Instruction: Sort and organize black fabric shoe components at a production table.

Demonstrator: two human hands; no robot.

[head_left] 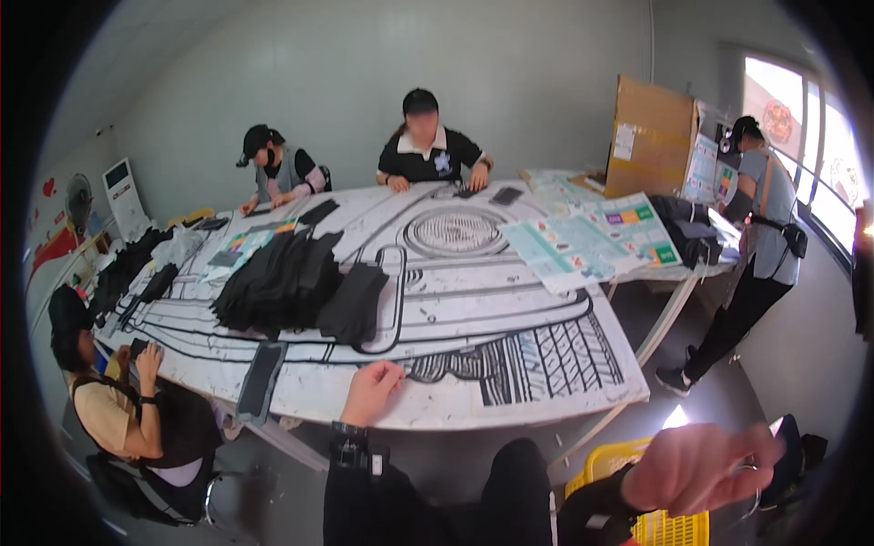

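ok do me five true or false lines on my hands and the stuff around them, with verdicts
1. The left hand is by the near edge of the table. True.
2. The right hand lies flat on the black pile. False: it is off the table, in front of the yellow basket in this view, and blurred.
3. The black pile lies left of the large printed sheets. True.
4. The cardboard box lies on the floor under the table. False: the box stands upright at the far right.
5. A dark watch is on the left wrist. True.
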